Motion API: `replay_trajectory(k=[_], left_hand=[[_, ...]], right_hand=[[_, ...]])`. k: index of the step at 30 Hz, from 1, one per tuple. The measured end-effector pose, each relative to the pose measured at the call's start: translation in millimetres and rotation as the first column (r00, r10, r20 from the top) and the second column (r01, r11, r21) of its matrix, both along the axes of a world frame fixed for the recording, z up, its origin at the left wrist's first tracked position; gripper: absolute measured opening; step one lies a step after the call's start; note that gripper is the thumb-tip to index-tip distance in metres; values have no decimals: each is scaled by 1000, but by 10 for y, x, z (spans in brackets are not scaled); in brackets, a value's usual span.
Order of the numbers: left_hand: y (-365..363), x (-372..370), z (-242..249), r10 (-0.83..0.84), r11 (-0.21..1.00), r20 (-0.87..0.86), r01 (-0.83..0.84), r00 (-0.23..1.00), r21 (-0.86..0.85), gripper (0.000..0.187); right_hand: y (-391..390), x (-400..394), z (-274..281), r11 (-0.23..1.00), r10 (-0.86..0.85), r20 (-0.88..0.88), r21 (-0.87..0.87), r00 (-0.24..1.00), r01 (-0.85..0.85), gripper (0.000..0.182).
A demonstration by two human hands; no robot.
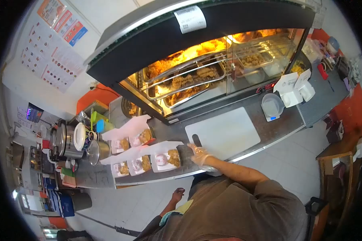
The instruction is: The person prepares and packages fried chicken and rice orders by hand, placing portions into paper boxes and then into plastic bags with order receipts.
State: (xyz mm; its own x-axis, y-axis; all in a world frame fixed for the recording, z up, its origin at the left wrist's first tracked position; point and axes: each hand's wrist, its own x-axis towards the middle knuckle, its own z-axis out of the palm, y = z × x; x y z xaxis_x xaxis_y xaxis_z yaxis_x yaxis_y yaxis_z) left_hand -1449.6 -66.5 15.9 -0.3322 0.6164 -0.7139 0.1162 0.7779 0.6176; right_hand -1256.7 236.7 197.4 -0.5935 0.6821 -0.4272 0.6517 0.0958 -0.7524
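My right hand (199,155), in a clear plastic glove, is at the counter's front edge with its fingers stretched out and nothing visible in it. It is beside the handle-hole end of a white cutting board (225,132). Just left of it stands an open takeaway box (165,166) with a paper-wrapped bundle and a piece of fried chicken (173,158). Several similar open boxes, such as this one (141,165), stand farther left, similarly filled. My left hand (178,195) hangs low in front of my body, away from the counter, fingers loosely bent and apart, apparently holding nothing.
A lit glass display warmer (197,102) with trays of fried chicken (187,82) stands behind the board. At right are a clear plastic tub (271,106) and open white boxes (291,97). Pots (97,152) and containers crowd the left end.
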Motion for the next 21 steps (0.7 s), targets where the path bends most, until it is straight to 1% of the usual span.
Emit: replay_trajectory(k=[1,2,3,4,5,6,7,8,9,10,11,12,13,15,17,18,19,20,21], left_hand=[[-32,82,14,-64,997,8,64,998,-31,37],[-126,153,-44,-26,996,34,29,999,-83,37],[-261,218,-67,-52,994,-4,52,999,-97,36],[-495,288,-310,-366,929,-471,343,803,-137,38],[-648,298,-592,-610,776,-425,613,669,-149,39],[-918,296,-918,-796,548,-389,824,463,-142,39],[-1242,478,-1304,-513,857,-303,502,803,-120,31],[-1334,573,-1328,-625,779,-189,622,757,-85,35],[-1380,702,-1251,-719,695,-70,719,692,-27,40],[-1488,967,-1558,-628,769,-13,618,778,-166,40],[-1599,1149,-1661,-527,800,31,508,849,-318,40],[-1659,1190,-1648,-540,825,28,535,841,-180,40],[-1626,1207,-1594,-548,836,15,548,837,-33,41],[-1525,1378,-1712,-427,884,186,452,885,-121,47],[-1407,1529,-1728,-536,823,-6,522,844,-224,48],[-1353,1577,-1679,-452,867,34,448,891,-218,47],[-1305,1591,-1569,-367,901,70,373,928,-220,46],[-1265,1592,-1490,-349,913,72,356,934,-200,51],[-1354,1686,-1740,-328,929,41,330,944,-169,53]], right_hand=[[-10,-86,-402,1000,8,-1,-15,1000,-8,57],[-48,-164,-866,984,60,-108,173,992,-41,49],[2,-162,-1123,929,130,-194,366,972,-51,42],[142,-69,-807,950,50,-280,310,959,41,34],[303,42,-300,956,-29,-341,266,940,126,28],[411,92,-218,854,-197,-462,352,865,382,17],[672,253,43,770,-190,-586,409,788,490,13],[913,340,360,689,-155,-701,428,696,585,12],[1160,449,587,542,-87,-697,567,712,621,12],[1346,509,984,395,9,-678,678,735,620,10],[1561,520,1316,163,153,-559,828,815,537,11],[1782,529,1491,46,186,-463,885,866,463,12],[1951,446,1683,-111,194,-422,888,886,447,12],[2282,289,2123,-261,156,-230,928,961,265,10],[2687,94,2394,-255,23,-165,953,986,165,18],[2999,5,2485,-342,-133,25,937,991,-69,26],[3316,-64,2516,-390,-304,187,870,934,-301,33],[3566,-93,2507,-392,-298,197,867,934,-308,33],[3812,-110,2463,-435,-202,122,878,972,-200,37]])
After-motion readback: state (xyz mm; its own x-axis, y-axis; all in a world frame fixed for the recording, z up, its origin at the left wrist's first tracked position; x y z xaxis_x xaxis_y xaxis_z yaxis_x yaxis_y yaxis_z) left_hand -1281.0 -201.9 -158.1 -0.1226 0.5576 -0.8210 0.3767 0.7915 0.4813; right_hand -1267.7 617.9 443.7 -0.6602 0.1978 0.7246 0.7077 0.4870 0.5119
